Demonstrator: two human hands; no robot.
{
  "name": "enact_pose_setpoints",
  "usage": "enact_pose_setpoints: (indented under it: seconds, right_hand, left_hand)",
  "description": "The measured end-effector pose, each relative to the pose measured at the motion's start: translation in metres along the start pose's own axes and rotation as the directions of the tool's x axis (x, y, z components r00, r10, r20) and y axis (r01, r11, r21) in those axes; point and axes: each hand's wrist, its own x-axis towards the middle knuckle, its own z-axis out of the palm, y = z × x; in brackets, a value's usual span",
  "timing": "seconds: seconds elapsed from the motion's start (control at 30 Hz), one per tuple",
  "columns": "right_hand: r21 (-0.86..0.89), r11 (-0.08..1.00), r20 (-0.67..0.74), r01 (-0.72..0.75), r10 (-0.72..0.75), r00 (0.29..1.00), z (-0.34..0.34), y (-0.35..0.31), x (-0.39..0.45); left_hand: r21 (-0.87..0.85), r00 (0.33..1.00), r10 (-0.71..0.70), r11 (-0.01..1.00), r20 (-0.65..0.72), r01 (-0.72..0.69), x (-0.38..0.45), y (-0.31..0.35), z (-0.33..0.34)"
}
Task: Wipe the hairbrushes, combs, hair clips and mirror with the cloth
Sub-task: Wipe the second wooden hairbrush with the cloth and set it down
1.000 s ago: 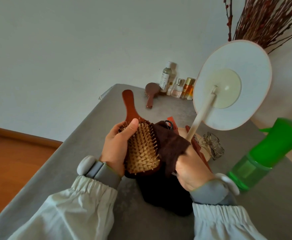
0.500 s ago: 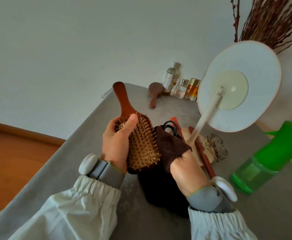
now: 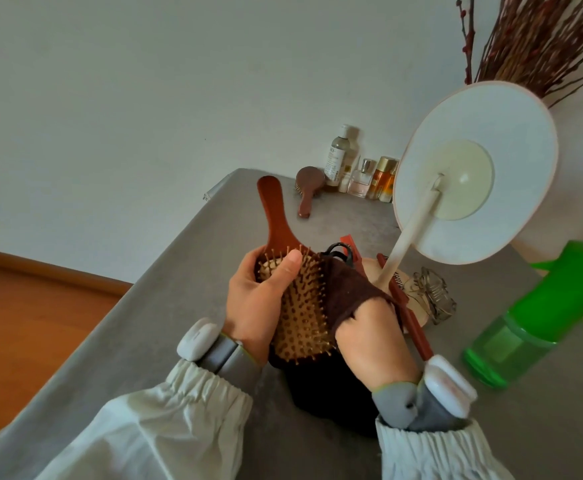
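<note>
Left hand [image 3: 255,306] curled around a hairbrush [image 3: 297,306], thumb lying across its bristles, right hand [image 3: 373,344] wrapped in a dark cloth [image 3: 345,292] pressed against the brush's side, both forearms in pale sleeves, grey wristbands.

This looks like a home, likely a bedroom or dressing corner. A grey-covered table [image 3: 179,306] set against a plain white wall [image 3: 144,98] carries a round stand mirror [image 3: 511,140], perfume and lotion bottles [image 3: 359,171] and hairbrushes [image 3: 309,188], with dried branches [image 3: 539,39] behind and a wooden floor [image 3: 23,306] below.
</note>
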Motion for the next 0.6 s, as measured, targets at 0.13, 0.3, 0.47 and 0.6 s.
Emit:
enact_pose_setpoints:
  seconds: [0.13, 0.3, 0.47, 0.6]
  right_hand:
    - [-0.072, 0.993, -0.167, 0.098, -0.109, 0.98, 0.007, 0.008, 0.008]
    - [0.045, 0.99, -0.152, 0.135, -0.127, 0.98, 0.008, 0.008, 0.011]
    - [0.163, 0.984, -0.171, 0.07, -0.041, 0.984, -0.002, 0.008, 0.013]
    - [0.101, 0.985, -0.178, 0.143, -0.123, 0.976, 0.0, 0.006, 0.015]
  left_hand:
    - [-0.011, 0.999, -0.011, 1.0, 0.039, 0.011, -0.004, -0.003, 0.005]
    - [0.018, 0.998, -0.013, 1.0, 0.066, 0.012, -0.004, -0.004, 0.005]
    - [0.077, 0.99, 0.002, 0.997, 0.144, -0.013, -0.007, -0.004, 0.006]
    - [0.112, 0.985, 0.028, 0.993, 0.17, -0.047, -0.006, -0.004, 0.005]
